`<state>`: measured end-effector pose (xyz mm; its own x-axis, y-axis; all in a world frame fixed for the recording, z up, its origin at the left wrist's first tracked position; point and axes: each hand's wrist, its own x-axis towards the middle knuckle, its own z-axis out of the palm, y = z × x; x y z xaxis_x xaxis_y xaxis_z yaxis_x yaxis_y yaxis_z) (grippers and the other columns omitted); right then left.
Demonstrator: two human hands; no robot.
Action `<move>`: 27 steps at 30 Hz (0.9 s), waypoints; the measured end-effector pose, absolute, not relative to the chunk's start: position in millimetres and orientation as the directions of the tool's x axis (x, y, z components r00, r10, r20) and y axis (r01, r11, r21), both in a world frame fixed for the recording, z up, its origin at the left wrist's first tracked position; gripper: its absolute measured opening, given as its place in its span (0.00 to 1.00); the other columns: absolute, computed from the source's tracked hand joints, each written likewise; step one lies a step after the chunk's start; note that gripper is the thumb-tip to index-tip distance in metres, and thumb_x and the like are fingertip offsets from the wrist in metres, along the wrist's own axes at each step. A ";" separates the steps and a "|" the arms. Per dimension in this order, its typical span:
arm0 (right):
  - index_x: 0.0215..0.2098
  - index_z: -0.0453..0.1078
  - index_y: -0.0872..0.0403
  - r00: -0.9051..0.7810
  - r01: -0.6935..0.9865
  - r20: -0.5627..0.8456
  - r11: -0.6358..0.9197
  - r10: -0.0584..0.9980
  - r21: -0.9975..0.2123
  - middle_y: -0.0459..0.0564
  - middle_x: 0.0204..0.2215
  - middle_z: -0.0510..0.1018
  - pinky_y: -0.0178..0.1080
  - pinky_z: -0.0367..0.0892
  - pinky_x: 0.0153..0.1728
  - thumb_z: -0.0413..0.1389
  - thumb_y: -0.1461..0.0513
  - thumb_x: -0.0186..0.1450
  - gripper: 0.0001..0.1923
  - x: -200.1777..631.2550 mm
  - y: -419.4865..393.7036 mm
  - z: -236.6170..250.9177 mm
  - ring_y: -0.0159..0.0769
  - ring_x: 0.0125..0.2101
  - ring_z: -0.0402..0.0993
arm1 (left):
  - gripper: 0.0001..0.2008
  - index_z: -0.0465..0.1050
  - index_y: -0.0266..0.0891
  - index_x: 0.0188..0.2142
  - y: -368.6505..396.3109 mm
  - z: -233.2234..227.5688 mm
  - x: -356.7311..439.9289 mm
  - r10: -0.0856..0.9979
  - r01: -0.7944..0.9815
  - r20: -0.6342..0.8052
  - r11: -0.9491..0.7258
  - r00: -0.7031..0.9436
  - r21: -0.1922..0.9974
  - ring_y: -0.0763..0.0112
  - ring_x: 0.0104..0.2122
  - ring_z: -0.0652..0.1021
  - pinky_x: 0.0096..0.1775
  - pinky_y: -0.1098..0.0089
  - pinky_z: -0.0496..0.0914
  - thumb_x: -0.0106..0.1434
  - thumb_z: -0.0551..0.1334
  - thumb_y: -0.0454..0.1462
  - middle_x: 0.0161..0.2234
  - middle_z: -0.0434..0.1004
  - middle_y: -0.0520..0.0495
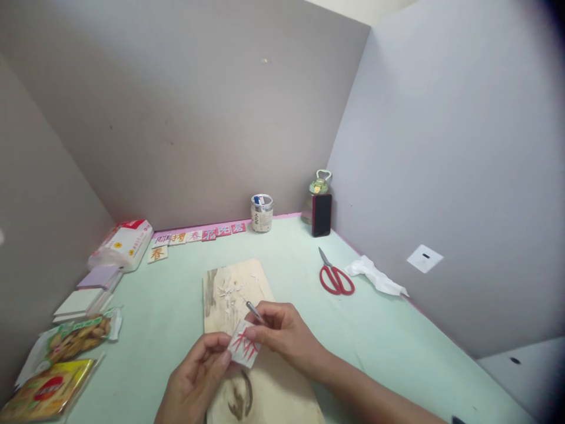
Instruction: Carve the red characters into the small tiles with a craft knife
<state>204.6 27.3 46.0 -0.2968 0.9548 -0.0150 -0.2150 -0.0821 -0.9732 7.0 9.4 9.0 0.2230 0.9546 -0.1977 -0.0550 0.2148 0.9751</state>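
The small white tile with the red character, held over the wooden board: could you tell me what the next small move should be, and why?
Probably lower the tile flat onto the wooden board before carving. Both the left hand and the right hand pinch it in the air, while the right also holds a thin metal tool. White shavings already lie on the board, so cutting seems to happen there.

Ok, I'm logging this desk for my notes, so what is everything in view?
tile: one, white with red character, held over the board
tool: one, thin metal, in right hand
board: one, pale wood, centre, with white shavings
scissors: one, red handles, right of board
tissue: one, white, beside scissors
jar: one, clear, at back wall
phone: one, dark, leaning on a bottle
finished tiles: a row, back left
snack packs: two, left edge
left hand: holds tile
right hand: holds tool and tile
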 end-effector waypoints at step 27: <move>0.28 0.66 0.55 -0.311 -0.105 -0.168 -0.210 0.935 -0.972 0.40 0.24 0.69 0.32 0.54 0.28 0.72 0.49 0.52 0.24 216.7 9.3 45.3 0.27 0.24 0.59 | 0.28 0.67 0.44 0.51 -4.1 3.6 19.0 0.947 -0.001 -0.228 0.234 0.226 0.972 0.60 0.41 0.81 0.43 0.68 0.74 0.54 0.73 0.46 0.43 0.81 0.45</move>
<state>216.7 9.3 45.3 -0.3112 0.9353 -0.1683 -0.1054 -0.2099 -0.9720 19.0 -4.1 3.6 0.2256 0.9472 -0.2280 -0.0008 0.2343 0.9722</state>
